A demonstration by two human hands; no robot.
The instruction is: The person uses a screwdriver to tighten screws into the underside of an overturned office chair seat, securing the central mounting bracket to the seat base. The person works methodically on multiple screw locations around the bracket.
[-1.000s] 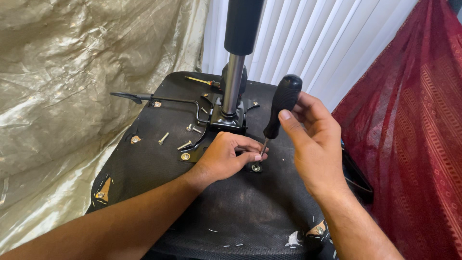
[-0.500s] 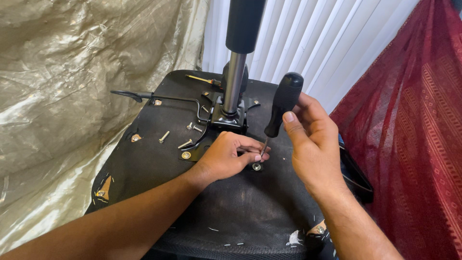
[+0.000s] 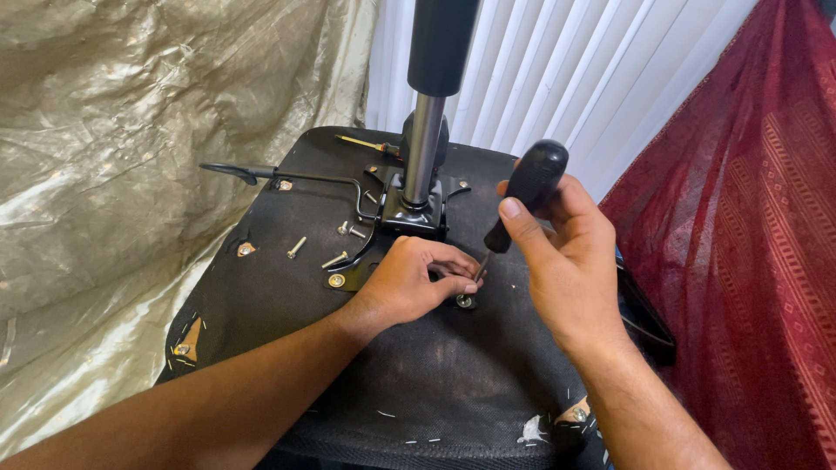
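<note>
An upturned office chair seat (image 3: 435, 383) with a black fabric underside fills the middle of the head view. A black metal mounting plate (image 3: 409, 218) with a gas cylinder (image 3: 424, 148) stands on it. My right hand (image 3: 557, 252) grips a black-handled screwdriver (image 3: 527, 191), its thin shaft angled down toward a screw with a washer (image 3: 464, 301) on the seat. My left hand (image 3: 418, 283) rests on the seat, fingertips pinched around the screwdriver's tip just above that screw.
Loose bolts (image 3: 335, 259) lie on the seat left of the plate, beside a black lever rod (image 3: 287, 177). A second screwdriver (image 3: 366, 143) lies at the far edge. Shiny beige sheeting (image 3: 131, 130) hangs left, white vertical blinds (image 3: 592, 61) behind, red cloth (image 3: 749, 244) right.
Both hands stay at the screw with only slight shifts; the screwdriver handle has tilted a little in my right hand.
</note>
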